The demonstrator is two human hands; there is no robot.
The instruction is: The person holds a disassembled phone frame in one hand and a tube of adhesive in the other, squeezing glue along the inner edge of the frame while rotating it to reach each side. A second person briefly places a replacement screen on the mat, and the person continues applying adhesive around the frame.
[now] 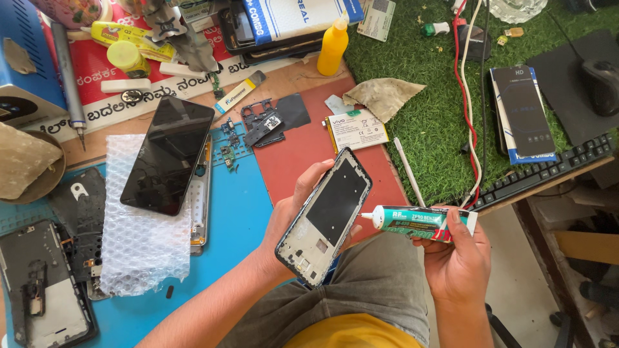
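At my twelve o'clock a white and blue flat box lies on the bench's far edge. At two o'clock a dark slim box with a blue border rests on the green turf. Near centre sits a white battery label. At ten o'clock a red and white printed sheet spreads flat, with a dark blank phone screen just below it. My right hand grips a green-labelled glue tube.
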